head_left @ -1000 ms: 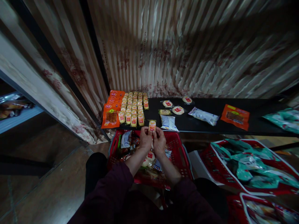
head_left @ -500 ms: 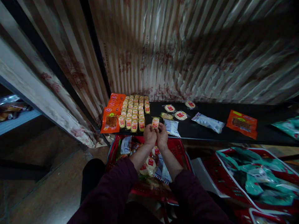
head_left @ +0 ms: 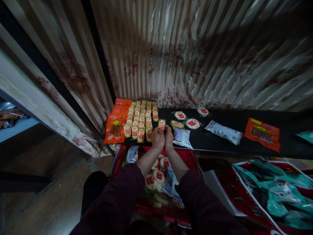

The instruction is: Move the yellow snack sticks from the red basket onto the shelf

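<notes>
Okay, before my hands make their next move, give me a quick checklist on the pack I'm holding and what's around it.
1. Small yellow pack held between left hand and right hand: ok.
2. Its printed label showing: ok, red and white print is visible.
3. Held pack in line with the rows of yellow packs: not ok, it is to their right.
4. Rows beside the orange packs: ok.
5. Held pack resting on the black shelf: cannot tell, the hands hide its lower end.
6. Right hand apart from the blue-and-white pack beside it: cannot tell, they are very close.
</notes>
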Demonstrator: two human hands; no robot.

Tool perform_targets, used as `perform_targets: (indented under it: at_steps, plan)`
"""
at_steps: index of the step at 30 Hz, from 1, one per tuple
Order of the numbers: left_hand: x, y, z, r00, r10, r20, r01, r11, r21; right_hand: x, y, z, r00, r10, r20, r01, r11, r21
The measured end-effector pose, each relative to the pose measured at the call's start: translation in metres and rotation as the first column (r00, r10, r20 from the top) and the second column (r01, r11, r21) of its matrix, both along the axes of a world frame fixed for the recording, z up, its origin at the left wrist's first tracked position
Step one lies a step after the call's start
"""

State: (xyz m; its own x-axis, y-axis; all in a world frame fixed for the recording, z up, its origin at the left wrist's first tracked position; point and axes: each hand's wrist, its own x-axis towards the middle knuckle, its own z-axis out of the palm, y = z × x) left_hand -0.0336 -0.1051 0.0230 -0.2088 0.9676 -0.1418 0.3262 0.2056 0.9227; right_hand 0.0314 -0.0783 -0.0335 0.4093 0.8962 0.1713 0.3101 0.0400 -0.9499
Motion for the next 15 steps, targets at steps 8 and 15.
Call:
perform_targets:
  at_steps: [8, 15]
  plan:
    - [0.012, 0.025, 0.002, 0.998, 0.026, -0.059, -0.027, 0.999, -0.021, 0.002, 0.024, -0.001, 1.000, 0.010, 0.005, -0.010, 0.990, -0.140]
    - [0.010, 0.043, 0.003, 0.997, 0.020, -0.080, -0.020, 1.000, 0.000, 0.007, 0.047, -0.011, 0.989, 0.058, 0.140, -0.032, 0.983, -0.181]
